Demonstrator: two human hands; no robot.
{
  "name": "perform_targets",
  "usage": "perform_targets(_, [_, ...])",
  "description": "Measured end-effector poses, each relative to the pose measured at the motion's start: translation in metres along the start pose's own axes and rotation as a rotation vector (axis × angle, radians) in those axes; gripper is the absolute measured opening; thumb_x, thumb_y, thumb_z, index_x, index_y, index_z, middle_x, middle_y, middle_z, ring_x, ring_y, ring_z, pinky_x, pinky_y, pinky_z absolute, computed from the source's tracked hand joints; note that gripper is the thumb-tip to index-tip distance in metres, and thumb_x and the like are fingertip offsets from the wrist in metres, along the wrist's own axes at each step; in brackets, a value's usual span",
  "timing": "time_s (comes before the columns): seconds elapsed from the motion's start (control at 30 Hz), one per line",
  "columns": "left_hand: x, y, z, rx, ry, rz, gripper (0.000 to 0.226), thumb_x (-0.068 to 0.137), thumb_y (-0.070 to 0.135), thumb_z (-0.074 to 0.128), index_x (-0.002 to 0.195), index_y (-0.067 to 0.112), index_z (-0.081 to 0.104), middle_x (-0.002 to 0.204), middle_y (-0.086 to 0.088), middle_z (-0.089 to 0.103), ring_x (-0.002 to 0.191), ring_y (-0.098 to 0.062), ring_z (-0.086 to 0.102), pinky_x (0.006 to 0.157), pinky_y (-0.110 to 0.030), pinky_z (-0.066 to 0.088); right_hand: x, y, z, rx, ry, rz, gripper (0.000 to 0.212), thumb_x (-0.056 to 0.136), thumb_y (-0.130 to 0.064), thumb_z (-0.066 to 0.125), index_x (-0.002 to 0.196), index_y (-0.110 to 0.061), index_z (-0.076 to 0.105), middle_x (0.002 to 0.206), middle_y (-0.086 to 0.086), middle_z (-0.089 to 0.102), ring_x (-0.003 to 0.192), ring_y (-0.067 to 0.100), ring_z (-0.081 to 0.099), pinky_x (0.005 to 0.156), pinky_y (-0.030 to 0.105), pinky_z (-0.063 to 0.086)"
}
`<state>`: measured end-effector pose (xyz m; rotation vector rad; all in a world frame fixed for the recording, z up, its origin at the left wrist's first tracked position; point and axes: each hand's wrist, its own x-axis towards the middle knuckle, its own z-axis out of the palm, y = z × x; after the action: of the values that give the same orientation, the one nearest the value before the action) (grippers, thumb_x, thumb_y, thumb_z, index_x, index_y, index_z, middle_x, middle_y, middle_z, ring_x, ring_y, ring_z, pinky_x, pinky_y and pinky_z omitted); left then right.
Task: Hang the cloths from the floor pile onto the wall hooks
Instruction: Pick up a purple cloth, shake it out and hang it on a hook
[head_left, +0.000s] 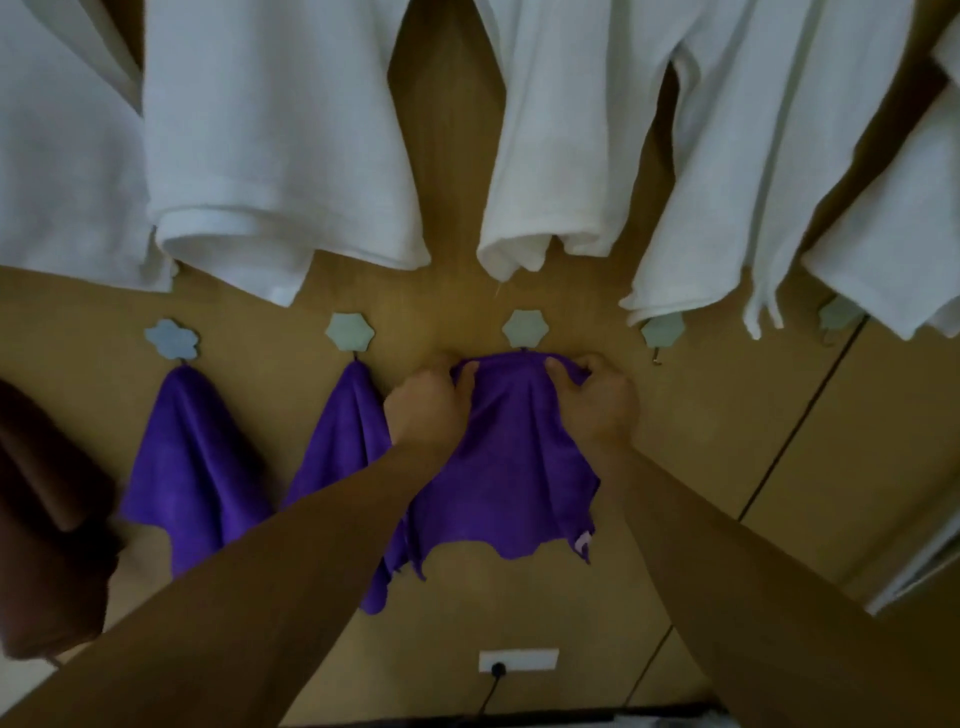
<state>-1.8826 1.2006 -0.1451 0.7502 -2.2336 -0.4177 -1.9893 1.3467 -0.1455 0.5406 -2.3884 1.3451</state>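
Observation:
A purple cloth (511, 467) is stretched against the wooden wall just under the third flower-shaped hook (525, 328). My left hand (428, 402) grips its top edge on the left and my right hand (597, 395) grips it on the right. The cloth's top edge touches the hook's small prong. Two more purple cloths hang from hooks to the left: one (195, 467) under the first hook (171, 339), another (345, 452) under the second hook (350, 332). The floor pile is out of view.
Large white towels (280, 135) hang above the hook row. Two more hooks (662, 332) (839, 314) at the right carry no purple cloth. A brown fabric item (47, 519) sits at the left edge. A white wall socket (518, 661) with a black cable is below.

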Motion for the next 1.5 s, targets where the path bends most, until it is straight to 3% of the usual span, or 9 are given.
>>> perform_targets(0.27, [-0.004,0.02,0.023,-0.237,-0.5,-0.181,0.032,0.087,0.042,0.057,0.081,0.014,0.071,0.07,0.0,0.065,0.07,-0.019,0.062,0.054,-0.029,0.047,-0.014,0.011,0.005,-0.121,-0.081,0.016,0.035,0.085,-0.042,0.066,0.106,-0.014,0.064,0.097,0.003,0.066,0.092,0.021,0.062,0.075,0.032,0.048])
perform_targets(0.5, [-0.025,0.019,0.021,0.478,0.041,0.372,0.036,0.074,0.036,0.067,0.102,0.015,0.056,0.096,-0.007,0.06,0.093,-0.029,0.053,0.083,-0.043,0.04,-0.022,0.008,0.006,-0.448,0.032,-0.437,0.015,0.086,-0.025,0.059,0.091,-0.014,0.068,0.092,0.01,0.062,0.082,0.03,0.057,0.072,0.042,0.044])
perform_targets(0.67, [-0.019,0.023,0.017,0.147,-0.388,0.393,0.034,0.09,0.013,0.048,0.123,0.005,0.047,0.112,-0.015,0.056,0.093,-0.032,0.057,0.071,-0.033,0.039,-0.029,0.015,0.013,-0.144,-0.211,-0.369,0.021,0.092,-0.007,0.052,0.106,-0.002,0.067,0.095,0.016,0.062,0.081,0.029,0.059,0.074,0.041,0.048])
perform_targets(0.83, [-0.023,0.028,0.015,-0.22,-0.646,0.213,0.018,0.083,0.015,0.06,0.076,0.022,0.046,0.071,0.005,0.054,0.062,-0.009,0.05,0.05,-0.008,0.038,-0.049,0.026,0.013,0.2,-0.351,-0.259,0.034,0.095,-0.005,0.042,0.126,-0.006,0.056,0.092,0.012,0.067,0.078,0.023,0.061,0.077,0.04,0.051])
perform_targets(0.9, [-0.023,0.025,0.013,-0.215,-0.733,0.212,0.024,0.075,0.014,0.07,0.087,0.017,0.05,0.079,0.006,0.054,0.069,-0.006,0.053,0.056,-0.006,0.042,-0.053,0.03,0.014,0.3,-0.411,-0.23,0.036,0.096,-0.019,0.044,0.129,-0.01,0.054,0.094,0.006,0.067,0.083,0.018,0.062,0.082,0.036,0.05])
perform_targets(1.0, [-0.026,0.011,0.023,-0.231,-0.69,0.194,0.066,0.07,0.008,0.071,0.128,0.008,0.04,0.103,0.002,0.055,0.095,-0.017,0.059,0.073,-0.014,0.049,-0.054,0.034,0.018,0.328,-0.514,-0.162,0.042,0.094,-0.027,0.057,0.133,-0.014,0.051,0.115,0.002,0.066,0.105,0.014,0.062,0.092,0.03,0.048])
perform_targets(1.23, [-0.049,-0.027,0.041,-0.275,-0.729,0.133,0.049,0.07,-0.015,0.053,0.118,-0.004,0.059,0.108,-0.011,0.066,0.106,-0.027,0.062,0.082,-0.016,0.048,-0.046,0.049,0.017,0.148,-0.448,-0.194,0.045,0.089,-0.005,0.056,0.133,-0.009,0.049,0.109,-0.001,0.062,0.093,0.009,0.057,0.078,0.011,0.038])
perform_targets(1.37, [-0.041,-0.031,0.039,0.002,-0.615,0.063,0.053,0.071,0.009,0.066,0.123,0.007,0.055,0.112,-0.012,0.067,0.103,-0.03,0.062,0.08,-0.028,0.049,-0.038,0.061,0.016,0.111,-0.502,-0.174,0.047,0.089,-0.009,0.059,0.134,-0.007,0.047,0.117,0.005,0.064,0.104,0.021,0.061,0.088,0.027,0.047])
perform_targets(1.5, [-0.042,-0.005,0.035,-0.306,-0.339,0.06,0.066,0.074,0.016,0.069,0.133,0.006,0.042,0.125,-0.012,0.056,0.113,-0.025,0.055,0.094,-0.036,0.047,-0.037,0.059,0.015,0.16,-0.428,-0.179,0.062,0.086,-0.016,0.068,0.141,-0.013,0.04,0.131,0.002,0.056,0.115,0.015,0.055,0.095,0.028,0.045])
